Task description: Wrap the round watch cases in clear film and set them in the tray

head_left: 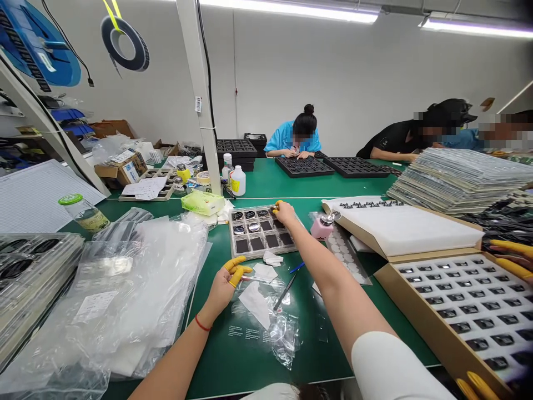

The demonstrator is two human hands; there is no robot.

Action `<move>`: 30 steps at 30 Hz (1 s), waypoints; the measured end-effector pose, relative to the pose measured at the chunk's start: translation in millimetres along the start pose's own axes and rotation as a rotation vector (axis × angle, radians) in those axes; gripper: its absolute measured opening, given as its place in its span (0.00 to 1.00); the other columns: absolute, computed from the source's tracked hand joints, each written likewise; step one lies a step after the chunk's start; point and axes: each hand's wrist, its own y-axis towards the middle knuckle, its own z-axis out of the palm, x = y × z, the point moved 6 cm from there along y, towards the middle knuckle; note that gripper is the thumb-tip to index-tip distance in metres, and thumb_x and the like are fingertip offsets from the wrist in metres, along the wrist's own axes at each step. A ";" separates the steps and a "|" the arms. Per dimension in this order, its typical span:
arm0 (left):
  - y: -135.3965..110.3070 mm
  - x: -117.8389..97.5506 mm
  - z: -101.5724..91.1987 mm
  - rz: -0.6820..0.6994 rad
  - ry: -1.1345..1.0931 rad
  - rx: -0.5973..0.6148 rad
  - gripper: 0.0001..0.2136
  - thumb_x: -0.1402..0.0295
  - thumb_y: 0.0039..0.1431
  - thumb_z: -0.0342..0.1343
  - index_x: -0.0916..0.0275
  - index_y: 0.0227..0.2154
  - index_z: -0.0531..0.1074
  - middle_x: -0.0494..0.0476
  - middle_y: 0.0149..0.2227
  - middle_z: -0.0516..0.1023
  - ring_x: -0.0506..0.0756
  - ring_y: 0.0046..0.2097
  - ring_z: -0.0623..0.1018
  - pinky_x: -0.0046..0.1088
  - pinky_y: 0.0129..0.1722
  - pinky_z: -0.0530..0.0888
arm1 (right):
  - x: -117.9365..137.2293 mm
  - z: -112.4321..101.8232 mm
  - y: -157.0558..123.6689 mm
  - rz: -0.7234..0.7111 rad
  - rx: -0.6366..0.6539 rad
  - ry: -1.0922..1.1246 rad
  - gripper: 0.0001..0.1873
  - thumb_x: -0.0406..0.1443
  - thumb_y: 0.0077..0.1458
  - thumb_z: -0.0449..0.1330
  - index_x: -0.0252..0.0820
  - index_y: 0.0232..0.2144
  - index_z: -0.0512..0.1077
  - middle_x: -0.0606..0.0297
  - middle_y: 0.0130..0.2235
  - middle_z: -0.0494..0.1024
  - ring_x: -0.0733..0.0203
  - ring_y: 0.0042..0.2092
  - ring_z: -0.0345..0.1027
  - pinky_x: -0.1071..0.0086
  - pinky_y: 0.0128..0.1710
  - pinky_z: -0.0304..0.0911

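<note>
My right hand point(285, 212) reaches to the far right corner of a clear plastic tray point(245, 254) with square compartments. Its fingertips, in yellow finger cots, are pinched there; what they hold is hidden. Round black-rimmed discs point(250, 214) sit in several compartments, and one shiny silver-looking disc point(254, 227) lies in the middle row. Other compartments show dark square bottoms. My left hand point(224, 286), also with yellow finger cots, hovers near the tray's front left, fingers apart and nothing visible in them. White wipes point(255, 304) and tweezers point(285, 291) lie before the tray.
Plastic bags point(137, 289) cover the left side. A pink pump bottle point(322, 228) stands right of the tray. An open carton point(437, 294) of small black parts fills the right, with a co-worker's yellow-tipped fingers point(514, 266) beside it. Another co-worker point(293, 136) sits opposite.
</note>
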 end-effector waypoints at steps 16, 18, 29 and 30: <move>-17.7 7.7 29.4 -0.044 -0.161 0.362 0.29 0.58 0.55 0.56 0.63 0.57 0.56 0.55 0.32 0.75 0.51 0.30 0.76 0.36 0.39 0.75 | 48.7 35.6 -214.5 -0.262 0.417 0.757 0.11 0.41 0.46 0.64 0.44 0.34 0.75 0.62 0.38 0.76 0.59 0.41 0.71 0.60 0.46 0.65; -19.4 3.9 31.1 -0.017 -0.154 0.405 0.27 0.60 0.55 0.57 0.60 0.56 0.59 0.59 0.41 0.74 0.50 0.32 0.75 0.35 0.40 0.75 | 55.0 40.3 -228.1 -0.432 0.397 0.641 0.06 0.39 0.49 0.62 0.45 0.31 0.76 0.62 0.41 0.75 0.59 0.45 0.68 0.58 0.50 0.62; -15.2 21.4 26.7 0.110 0.149 0.291 0.30 0.69 0.51 0.61 0.61 0.57 0.57 0.59 0.42 0.73 0.56 0.42 0.75 0.36 0.43 0.73 | 42.0 52.5 -238.6 -0.291 0.188 0.482 0.10 0.39 0.49 0.60 0.43 0.34 0.73 0.64 0.32 0.71 0.62 0.32 0.65 0.64 0.35 0.66; -15.0 23.6 27.4 0.094 0.151 0.304 0.32 0.69 0.50 0.61 0.60 0.58 0.55 0.58 0.41 0.73 0.56 0.40 0.75 0.35 0.41 0.73 | 44.5 49.5 -242.0 -0.325 0.143 0.413 0.08 0.38 0.49 0.60 0.43 0.33 0.73 0.64 0.32 0.71 0.62 0.32 0.65 0.64 0.35 0.65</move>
